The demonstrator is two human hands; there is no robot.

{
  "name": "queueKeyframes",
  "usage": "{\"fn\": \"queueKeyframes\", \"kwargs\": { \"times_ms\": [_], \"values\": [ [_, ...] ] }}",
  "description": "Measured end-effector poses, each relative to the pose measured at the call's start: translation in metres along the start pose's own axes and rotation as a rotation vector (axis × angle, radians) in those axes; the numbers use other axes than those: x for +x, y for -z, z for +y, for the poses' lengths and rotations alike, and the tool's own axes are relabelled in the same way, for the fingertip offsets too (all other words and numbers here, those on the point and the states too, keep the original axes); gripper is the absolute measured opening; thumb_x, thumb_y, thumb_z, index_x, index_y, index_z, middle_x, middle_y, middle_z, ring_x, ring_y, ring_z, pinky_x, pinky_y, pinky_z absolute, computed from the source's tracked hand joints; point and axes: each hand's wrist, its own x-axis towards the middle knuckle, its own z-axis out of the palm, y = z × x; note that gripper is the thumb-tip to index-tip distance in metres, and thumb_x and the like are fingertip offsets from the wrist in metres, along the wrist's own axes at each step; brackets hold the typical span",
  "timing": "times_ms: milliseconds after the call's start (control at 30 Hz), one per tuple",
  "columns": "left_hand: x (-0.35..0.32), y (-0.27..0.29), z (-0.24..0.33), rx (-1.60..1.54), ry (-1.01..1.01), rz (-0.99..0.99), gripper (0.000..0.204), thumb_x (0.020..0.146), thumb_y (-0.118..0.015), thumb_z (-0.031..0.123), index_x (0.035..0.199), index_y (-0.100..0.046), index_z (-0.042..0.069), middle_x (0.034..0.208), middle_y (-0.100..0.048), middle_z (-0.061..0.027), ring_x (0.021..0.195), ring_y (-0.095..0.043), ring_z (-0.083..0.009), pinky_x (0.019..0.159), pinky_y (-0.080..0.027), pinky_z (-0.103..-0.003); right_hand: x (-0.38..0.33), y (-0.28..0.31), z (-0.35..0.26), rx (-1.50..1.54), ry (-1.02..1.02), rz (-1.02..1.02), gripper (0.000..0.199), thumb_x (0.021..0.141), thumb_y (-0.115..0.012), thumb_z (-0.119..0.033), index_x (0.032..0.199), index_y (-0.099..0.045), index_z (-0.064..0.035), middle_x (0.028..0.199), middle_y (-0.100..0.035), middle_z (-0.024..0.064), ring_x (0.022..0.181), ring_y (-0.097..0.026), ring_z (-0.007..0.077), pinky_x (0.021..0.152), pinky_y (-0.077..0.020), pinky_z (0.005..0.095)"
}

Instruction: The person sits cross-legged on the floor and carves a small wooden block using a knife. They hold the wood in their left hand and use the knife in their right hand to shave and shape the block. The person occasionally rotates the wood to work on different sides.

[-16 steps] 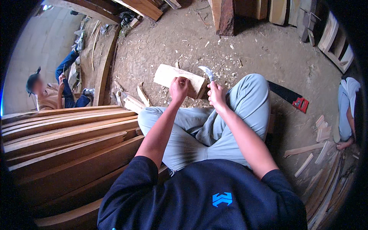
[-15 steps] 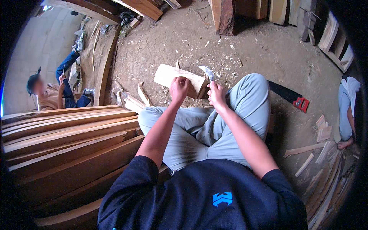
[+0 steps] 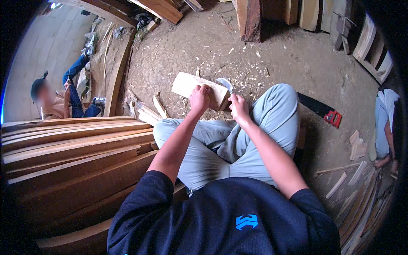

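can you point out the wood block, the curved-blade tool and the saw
wood block (image 3: 190, 82): head view, on its pale top face, beside the knuckles
curved-blade tool (image 3: 226, 82): head view, on the blade
saw (image 3: 317, 105): head view, on the dark blade, left of its red handle

The handle of the curved knife (image 3: 224, 83) is largely concealed within the right hand (image 3: 239, 108); the fingertips of the left hand (image 3: 199, 98) are turned out of sight against the wooden block (image 3: 185, 85), whose underside is hidden, and contact between blade and block cannot be determined. The far end of the saw (image 3: 316, 106) is lost behind the trouser knee (image 3: 278, 97), and many shavings (image 3: 258, 54) are too small to distinguish. At left, a co-worker's face is blurred; the dark rim crops the stacked boards (image 3: 76, 149) and, at right, a second person (image 3: 381, 127).
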Motion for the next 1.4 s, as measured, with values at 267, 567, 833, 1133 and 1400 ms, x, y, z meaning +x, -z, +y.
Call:
{"fn": "queueKeyframes", "kwargs": {
  "times_ms": [267, 567, 833, 1133, 1400],
  "values": [
    [-0.008, -0.002, 0.000, 0.072, -0.080, 0.041, 0.021, 0.093, -0.055, 0.023, 0.111, -0.058, 0.013, 0.107, -0.058, -0.0136, 0.103, -0.057, -0.0360, 0.086, -0.043, -0.051, 0.003, 0.000, 0.016, -0.276, 0.230, 0.081, 0.040, 0.101, -0.049, -0.038, 0.090, -0.065, -0.0030, 0.059, -0.056, 0.0067, 0.053, -0.056, 0.0154, 0.052, -0.0437, 0.0340],
    [-0.055, -0.012, -0.053, -0.488, 0.280, 0.341, 0.024, 0.095, -0.060, 0.021, 0.102, -0.055, -0.001, 0.098, -0.059, -0.0164, 0.090, -0.058, -0.0304, 0.080, -0.046, -0.044, -0.026, 0.005, -0.016, -0.478, 0.323, 0.005, 0.036, 0.101, -0.047, -0.033, 0.095, -0.062, -0.0006, 0.090, -0.067, 0.0254, 0.089, -0.063, 0.0459, 0.074, -0.0484, 0.0521],
    [-0.042, -0.033, -0.064, -0.949, 0.502, -0.003, 0.058, 0.092, -0.069, 0.028, 0.126, -0.039, -0.009, 0.099, -0.064, -0.0141, 0.075, -0.065, -0.0158, 0.060, -0.054, -0.028, -0.027, 0.007, -0.018, -0.532, 0.289, -0.053, 0.037, 0.101, -0.046, -0.034, 0.098, -0.062, -0.0012, 0.091, -0.066, 0.0261, 0.090, -0.061, 0.0486, 0.074, -0.0482, 0.0535],
    [-0.043, -0.034, -0.062, -1.038, 0.466, 0.015, 0.058, 0.088, -0.075, 0.021, 0.122, -0.039, -0.010, 0.087, -0.066, -0.0132, 0.067, -0.064, -0.0138, 0.054, -0.053, -0.025, -0.044, -0.002, -0.030, -0.703, 0.403, -0.005, 0.032, 0.102, -0.045, -0.031, 0.092, -0.055, -0.0031, 0.081, -0.066, 0.0256, 0.080, -0.062, 0.0497, 0.066, -0.0463, 0.0581],
    [-0.041, -0.032, -0.063, -1.015, 0.458, 0.010, 0.058, 0.086, -0.078, 0.019, 0.119, -0.039, -0.009, 0.088, -0.064, -0.0133, 0.072, -0.064, -0.0152, 0.055, -0.055, -0.026, -0.029, -0.006, -0.006, 0.026, -0.211, -0.187, 0.030, 0.102, -0.043, -0.039, 0.103, -0.051, -0.0094, 0.059, -0.044, -0.0009, 0.038, -0.036, 0.0104, 0.033, -0.0273, 0.0298]
  ]
}}
